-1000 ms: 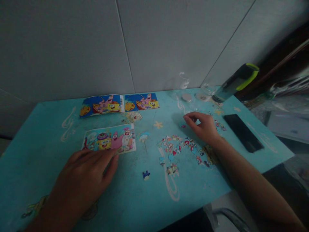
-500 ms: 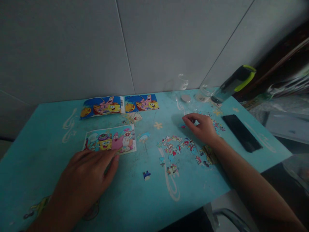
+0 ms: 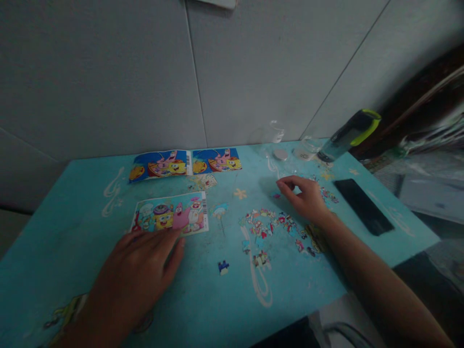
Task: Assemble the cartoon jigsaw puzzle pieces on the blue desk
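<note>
My left hand lies flat with fingers stretched out, its fingertips at the lower edge of a cartoon picture card. On the right, my right hand is held with thumb and fingertips pinched together; what they hold, if anything, is too small to make out. Just below its fingertips lies a small pink puzzle piece. Nearer to me are a loose pile of puzzle pieces and a few joined pieces. A single dark blue and white puzzle piece lies apart, between the hands. More puzzle pieces lie beyond my right hand.
Two blue cartoon packets lie along the wall at the back of the turquoise table. Clear cups, a round lid and a bottle with a lime-green cap stand at the back right. A black phone lies right.
The view has shifted slightly, so the table sits a little lower and farther right. Both hands keep nearly the same pose and place over the table.
</note>
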`<state>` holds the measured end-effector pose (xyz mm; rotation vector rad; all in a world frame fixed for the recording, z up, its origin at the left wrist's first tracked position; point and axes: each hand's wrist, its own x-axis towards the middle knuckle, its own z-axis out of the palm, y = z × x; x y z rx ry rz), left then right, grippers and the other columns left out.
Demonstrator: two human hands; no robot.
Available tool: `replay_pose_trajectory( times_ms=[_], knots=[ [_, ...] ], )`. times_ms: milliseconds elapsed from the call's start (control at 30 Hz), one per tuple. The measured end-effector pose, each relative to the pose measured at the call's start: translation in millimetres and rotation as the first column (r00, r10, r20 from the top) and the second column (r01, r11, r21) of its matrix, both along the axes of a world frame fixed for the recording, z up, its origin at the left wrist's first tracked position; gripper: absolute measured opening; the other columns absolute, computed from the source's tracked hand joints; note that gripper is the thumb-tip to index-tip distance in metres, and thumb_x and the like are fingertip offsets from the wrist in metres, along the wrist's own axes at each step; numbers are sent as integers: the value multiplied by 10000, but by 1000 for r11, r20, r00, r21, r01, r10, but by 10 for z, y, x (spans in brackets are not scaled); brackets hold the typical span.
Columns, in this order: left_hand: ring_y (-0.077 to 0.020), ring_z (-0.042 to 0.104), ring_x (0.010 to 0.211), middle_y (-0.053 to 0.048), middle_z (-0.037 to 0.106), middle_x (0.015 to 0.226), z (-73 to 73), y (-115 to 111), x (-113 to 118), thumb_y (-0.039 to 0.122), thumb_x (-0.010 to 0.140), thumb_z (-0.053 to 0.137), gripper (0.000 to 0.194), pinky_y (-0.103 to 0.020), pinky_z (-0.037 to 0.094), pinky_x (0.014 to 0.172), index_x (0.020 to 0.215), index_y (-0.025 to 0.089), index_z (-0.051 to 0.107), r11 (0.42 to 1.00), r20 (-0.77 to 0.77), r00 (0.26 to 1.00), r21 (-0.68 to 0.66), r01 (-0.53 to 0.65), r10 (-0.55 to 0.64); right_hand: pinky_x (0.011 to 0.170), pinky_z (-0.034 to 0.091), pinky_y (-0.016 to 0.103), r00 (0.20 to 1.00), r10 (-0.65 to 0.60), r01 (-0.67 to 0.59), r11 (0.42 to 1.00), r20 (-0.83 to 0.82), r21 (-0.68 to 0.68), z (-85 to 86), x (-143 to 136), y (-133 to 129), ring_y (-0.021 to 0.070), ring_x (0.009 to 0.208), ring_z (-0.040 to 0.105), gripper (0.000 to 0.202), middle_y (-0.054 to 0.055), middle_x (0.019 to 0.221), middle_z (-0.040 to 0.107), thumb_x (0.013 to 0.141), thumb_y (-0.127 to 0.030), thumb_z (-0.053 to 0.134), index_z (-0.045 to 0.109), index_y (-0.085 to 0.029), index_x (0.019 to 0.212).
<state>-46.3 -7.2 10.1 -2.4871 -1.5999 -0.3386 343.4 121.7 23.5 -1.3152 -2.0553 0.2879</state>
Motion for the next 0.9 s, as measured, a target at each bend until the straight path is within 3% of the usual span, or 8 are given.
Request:
replay_pose_trajectory(
  times_ms=[167,400,500,567,700,800,900],
  knots=[
    [-298,722,965,-113,750,1149,20,-35,40,363,1016,455,340,-546,483,975,1180,158,671,999,26,1000,-34,-13,14,599,501,270,996,85,-85,992,2,-94,-22,-1,-16,171,710,667,202,41,832,745,956,-350,606,735,-196,974],
    [-303,703,1017,-122,740,1174,-10,-37,58,340,1011,491,317,-543,482,981,1196,154,669,999,38,999,-32,-37,39,644,533,310,997,80,-80,994,-2,-80,-58,13,-12,182,715,671,197,44,839,743,967,-358,608,727,-202,989],
    [-301,703,999,-117,741,1169,10,-32,74,332,1008,495,307,-538,488,975,1190,158,672,997,39,997,-43,-60,61,703,544,321,985,174,-173,978,-2,-120,-51,-14,-31,184,776,682,182,47,902,747,974,-340,603,730,-213,1005],
    [-304,701,1000,-118,741,1167,27,-29,86,327,1005,493,306,-539,490,977,1184,159,676,996,43,996,-48,-71,73,771,546,338,950,311,-307,939,3,-156,-20,-48,-61,185,833,679,165,46,939,744,975,-320,608,735,-225,1022],
    [-304,700,1003,-116,744,1151,34,-23,92,308,998,490,291,-531,499,970,1160,162,683,995,61,995,-52,-81,84,890,523,376,830,558,-540,806,6,-243,70,-124,-133,193,943,659,178,51,997,737,976,-288,629,742,-251,1109],
    [-299,698,1015,-111,742,1163,25,-25,91,301,997,492,284,-528,494,986,1163,171,682,995,55,995,-59,-78,82,924,504,397,767,641,-612,747,35,-258,94,-181,-178,201,990,650,184,63,1039,731,972,-274,641,760,-265,1113],
    [-298,699,1016,-112,740,1174,30,-28,103,301,1001,484,292,-533,489,993,1170,168,682,995,49,995,-64,-81,84,940,490,419,743,665,-628,730,70,-269,75,-248,-220,217,1020,647,183,66,1058,728,948,-302,682,771,-274,1106]
  ],
)
